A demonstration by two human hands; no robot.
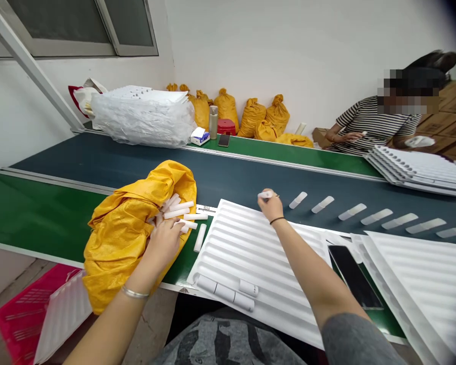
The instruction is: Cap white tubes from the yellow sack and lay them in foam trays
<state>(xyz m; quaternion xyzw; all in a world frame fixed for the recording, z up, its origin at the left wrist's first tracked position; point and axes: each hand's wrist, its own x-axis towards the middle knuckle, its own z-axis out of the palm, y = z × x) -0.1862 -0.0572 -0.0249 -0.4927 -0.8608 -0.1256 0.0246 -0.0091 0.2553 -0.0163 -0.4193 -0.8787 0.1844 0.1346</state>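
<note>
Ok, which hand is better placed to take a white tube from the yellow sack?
Probably the left hand: it is at the white tubes in the mouth of the yellow sack. The right hand is farther off, over the dark belt, holding a tube.

Slim white tubes (179, 212) lie jumbled in the open mouth of a slumped yellow sack (117, 235), under the left hand (165, 244) here; another rests on the green bench (183, 264) just beside. A short white piece (265, 194) sits pinched in the right hand (272, 208).
</note>
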